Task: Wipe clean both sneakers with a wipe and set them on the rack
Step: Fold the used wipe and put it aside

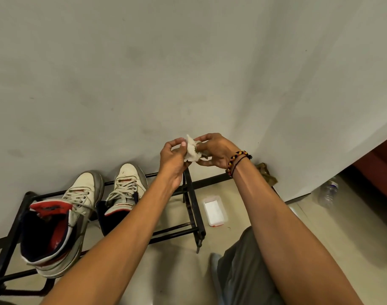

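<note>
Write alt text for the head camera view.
Both hands, left hand and right hand, hold a crumpled white wipe near a grey wall. Below left, two worn sneakers sit on a black metal rack; a wipes pack lies on the floor.

A pale grey wall (144, 73) filled the upper part of the view, marked with faint smudges. Below it lay a beige tiled floor (342, 227). A small white tub (214, 210) with a red edge sat open on the floor near the wall. Farther right, a clear plastic bottle (327, 191) lay on its side. A crumpled brownish scrap (266, 173) rested against the foot of the wall. A dark red surface (379, 170) showed at the right edge.
</note>
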